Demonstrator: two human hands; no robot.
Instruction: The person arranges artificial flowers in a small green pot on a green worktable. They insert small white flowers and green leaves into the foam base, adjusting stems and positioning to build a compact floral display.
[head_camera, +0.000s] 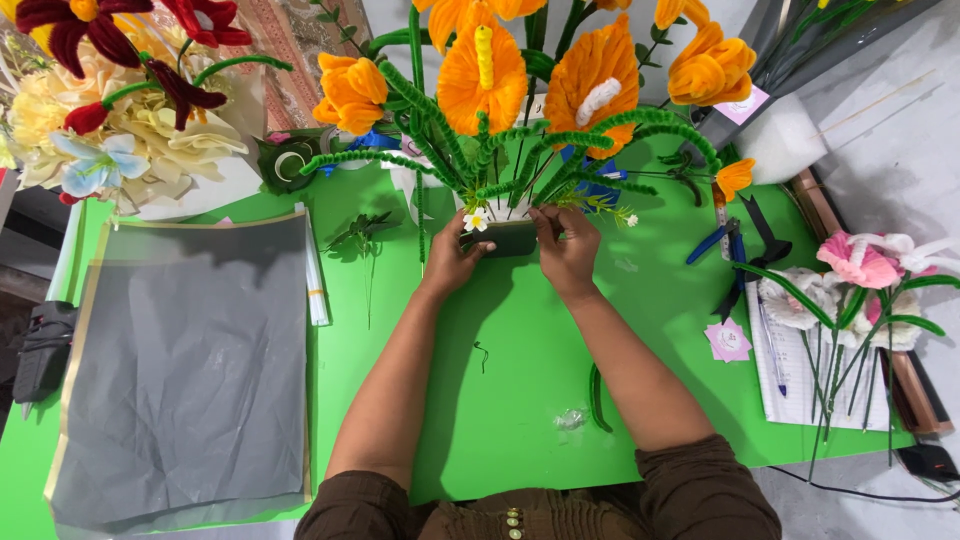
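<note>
- The dark green pot (508, 238) of the pipe-cleaner bouquet (520, 90) is gripped between both hands, at the far middle of the green table (500, 400); it is kept upright that way, presumably because the tall orange blooms make it top-heavy.
- The left hand (455, 258) is closed against the pot's left side, thumb towards its front edge, with a small white flower (477, 220) just above the fingers.
- The right hand (568, 250) is pressed to the pot's right side, fingers curled around it; the hold is mirrored, so the base is steadied from both flanks.
- Green fuzzy stems (430, 140) are fanned out above the knuckles, arching over both hands.
- Well to the left of the left hand, a grey wrapping sheet (180, 370) with a gold edge is laid flat, with a rolled white paper (315, 270) beside it.
- To the right of the right hand, blue-handled pliers (722, 242) and black scissors (765, 235) are left within reach, with pink and white flowers (860, 265) on a lined notepad (790, 380) beyond them.
- Near the right forearm, a spare green stem piece (597, 400) lies on the table.
</note>
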